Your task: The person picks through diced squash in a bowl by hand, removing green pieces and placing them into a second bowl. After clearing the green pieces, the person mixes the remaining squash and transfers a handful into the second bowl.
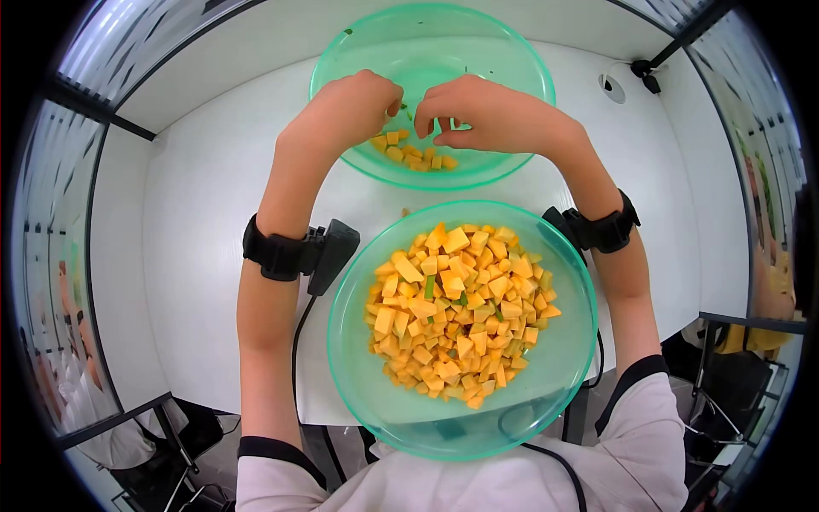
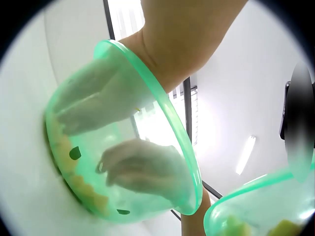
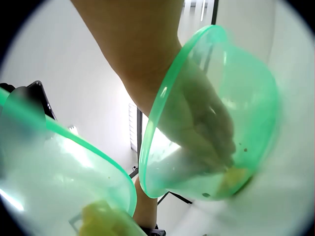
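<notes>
Both hands reach over the rim into the far translucent green bowl point(image 1: 384, 38). My left hand point(image 1: 354, 111) is at its left side; through the wall in the left wrist view, its fairly straight fingers point(image 2: 74, 120) point down at the orange-yellow diced pieces point(image 2: 91, 194). Across from it, my right hand point(image 1: 490, 115) bends its fingers loosely, thumb apart from them, above the small group of diced pieces point(image 1: 414, 156). Nothing shows between its fingers in the head view. Green scraps point(image 1: 348, 32) cling to the bowl.
Nearer my body, a second green bowl point(image 1: 350, 375) holds a large heap of similar orange-yellow diced pieces point(image 1: 461, 316) with a few green strips. It overlaps the front edge of the white table point(image 1: 205, 282). A cable hole point(image 1: 611, 86) is at the back right.
</notes>
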Available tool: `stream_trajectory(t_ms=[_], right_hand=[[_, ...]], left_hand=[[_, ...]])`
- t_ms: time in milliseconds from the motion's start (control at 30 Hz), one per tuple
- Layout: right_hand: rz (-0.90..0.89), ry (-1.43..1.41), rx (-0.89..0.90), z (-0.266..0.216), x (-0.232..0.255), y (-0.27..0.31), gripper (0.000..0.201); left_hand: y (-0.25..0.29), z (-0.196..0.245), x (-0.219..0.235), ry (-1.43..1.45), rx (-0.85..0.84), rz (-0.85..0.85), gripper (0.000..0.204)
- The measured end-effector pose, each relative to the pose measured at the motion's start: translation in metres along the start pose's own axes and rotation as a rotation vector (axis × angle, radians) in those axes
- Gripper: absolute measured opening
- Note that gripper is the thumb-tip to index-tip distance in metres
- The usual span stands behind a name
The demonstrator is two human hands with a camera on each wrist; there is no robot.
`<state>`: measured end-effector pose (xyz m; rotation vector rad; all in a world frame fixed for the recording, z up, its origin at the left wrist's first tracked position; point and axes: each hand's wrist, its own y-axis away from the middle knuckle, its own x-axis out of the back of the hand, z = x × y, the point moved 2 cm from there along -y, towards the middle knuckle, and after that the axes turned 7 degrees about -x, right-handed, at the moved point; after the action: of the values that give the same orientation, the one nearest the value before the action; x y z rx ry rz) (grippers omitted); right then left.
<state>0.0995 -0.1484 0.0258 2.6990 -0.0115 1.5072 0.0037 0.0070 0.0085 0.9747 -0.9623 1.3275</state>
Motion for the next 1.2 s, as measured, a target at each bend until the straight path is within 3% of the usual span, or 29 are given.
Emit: stream_trajectory(t_ms=[100, 333, 600, 700, 800, 833, 1100, 1200], right_hand=[[-0.099, 0.016, -0.07, 0.001, -0.007, -0.002, 0.015], [-0.116, 0.03, -0.123, -0.002, -0.009, -0.003, 0.012], [-0.059, -0.12, 0.067, -0.002, -0.01, -0.007, 0.016], [-0.12, -0.164, 0.132, -0.003, -0.009, -0.006, 0.02], [-0.199, -0.178, 0.048, -0.001, -0.011, -0.006, 0.023], [-0.226, -0.183, 0.02, 0.0, -0.012, -0.006, 0.024], [0.03, 0.071, -0.126, 0.009, -0.01, -0.006, 0.016], [0.12, 0.085, -0.094, 0.01, -0.011, -0.004, 0.014]], left_hand=[[0.0, 0.0, -0.001, 0.007, -0.07, -0.001, 0.016], [-0.003, 0.002, 0.001, 0.12, -0.114, -0.093, 0.021], [-0.004, 0.003, 0.006, 0.285, -0.293, 0.044, 0.018], [-0.004, 0.005, 0.007, 0.27, -0.203, -0.023, 0.015], [-0.004, 0.015, 0.015, 0.126, -0.093, -0.226, 0.013], [-0.003, 0.014, 0.014, 0.132, -0.095, -0.215, 0.014], [-0.007, 0.0, 0.001, 0.258, -0.191, -0.093, 0.027], [-0.004, 0.005, 0.004, 0.24, -0.193, -0.046, 0.027]])
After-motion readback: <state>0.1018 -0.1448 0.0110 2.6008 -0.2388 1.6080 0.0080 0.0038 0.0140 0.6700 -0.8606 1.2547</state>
